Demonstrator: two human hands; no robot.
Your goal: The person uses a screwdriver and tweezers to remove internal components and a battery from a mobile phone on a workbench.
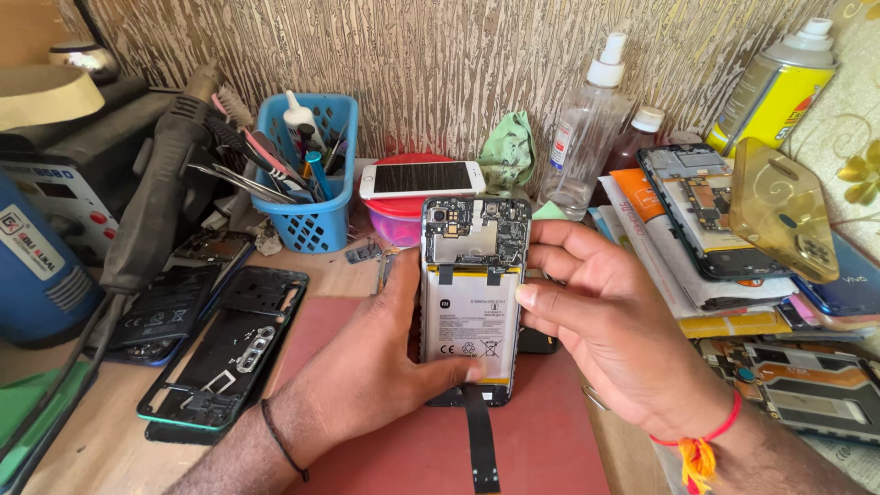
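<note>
Both hands hold an opened phone upright above the red mat: left hand with thumb on the white battery, right hand gripping the right edge. A black ribbon strip hangs below.

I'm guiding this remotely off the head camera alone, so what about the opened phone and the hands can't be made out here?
- Opened phone: its screen side faces away; the left hand covers its lower left edge, the right hand its right edge.
- Black ribbon strip: its upper end is hidden behind the phone's bottom.
- Small dark item under the right hand: mostly covered, kind unclear.
- Board parts near the phone's top: too small to identify.
</note>
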